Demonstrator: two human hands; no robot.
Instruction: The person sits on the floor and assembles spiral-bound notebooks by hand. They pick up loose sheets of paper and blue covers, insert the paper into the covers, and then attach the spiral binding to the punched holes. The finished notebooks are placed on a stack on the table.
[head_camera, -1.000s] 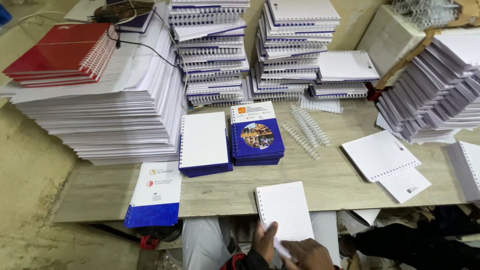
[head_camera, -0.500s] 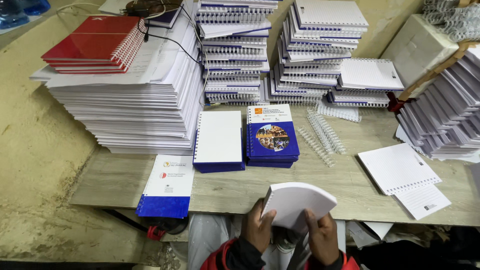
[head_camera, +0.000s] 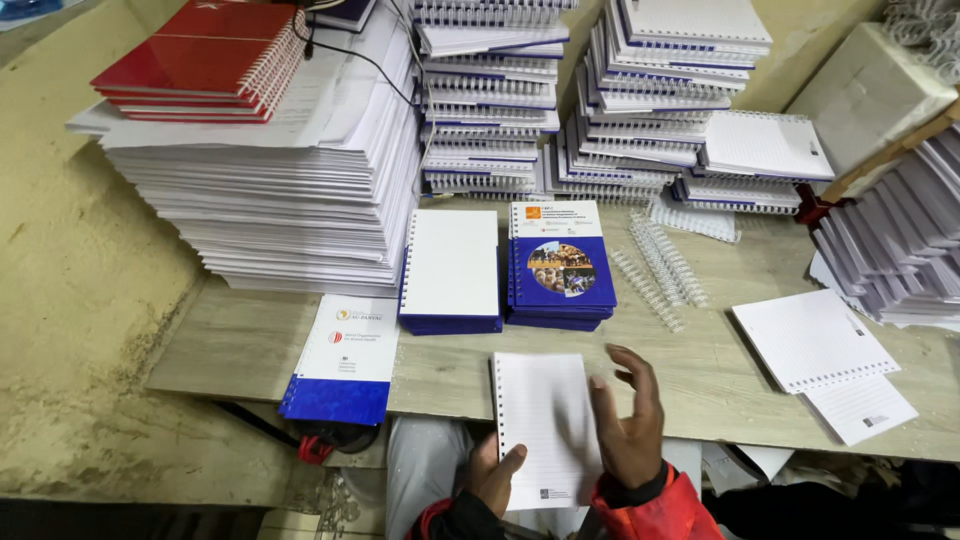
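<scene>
Both hands (head_camera: 560, 440), paper block (head_camera: 545, 425) now flat.

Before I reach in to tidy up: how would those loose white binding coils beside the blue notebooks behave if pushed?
The binding coils look thin and hollow, so probably light. Being cylindrical and loose on the table, they'd likely roll or scatter. Their open loops may snag one another.

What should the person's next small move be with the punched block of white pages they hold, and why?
Probably squaring the block of pages flat against the table edge. The left hand grips only its bottom left corner, the right hand rests open on its right edge, and the punched holes on its left edge are bare, while loose binding coils lie nearby.
</scene>
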